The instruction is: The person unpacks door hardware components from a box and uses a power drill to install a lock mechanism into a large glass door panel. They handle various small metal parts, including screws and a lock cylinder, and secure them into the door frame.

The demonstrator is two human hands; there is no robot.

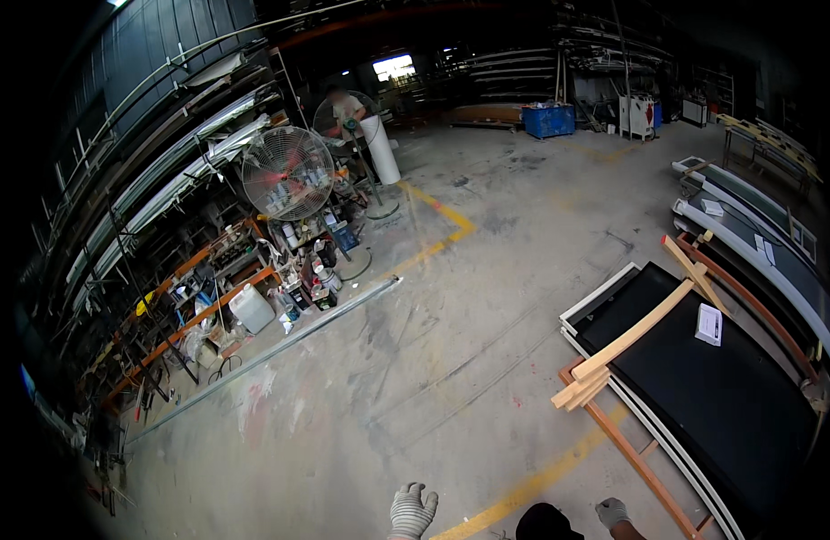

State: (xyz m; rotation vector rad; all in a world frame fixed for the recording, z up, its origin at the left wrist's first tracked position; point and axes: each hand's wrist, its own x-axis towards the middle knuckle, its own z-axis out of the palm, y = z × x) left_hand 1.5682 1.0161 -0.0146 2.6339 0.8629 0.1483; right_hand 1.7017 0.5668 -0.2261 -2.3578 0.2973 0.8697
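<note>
At the bottom edge my left hand [411,510], in a grey knit glove, hangs over the concrete floor with its fingers spread and nothing in it. My right hand [612,512], also gloved, shows only partly at the lower edge, near the orange frame [633,448]; I cannot tell how its fingers are set. A dark shoe tip [543,522] sits between the hands. To the right a black panel [703,369] in a white frame lies on the orange frame, with wooden strips [636,331] across it.
A long metal bar [280,346] lies on the floor at left. Racks with metal profiles [163,189], two standing fans [287,173], cans and a white canister [251,309] line the left side. More framed panels [757,225] lie at right. A blue bin [548,120] stands far back.
</note>
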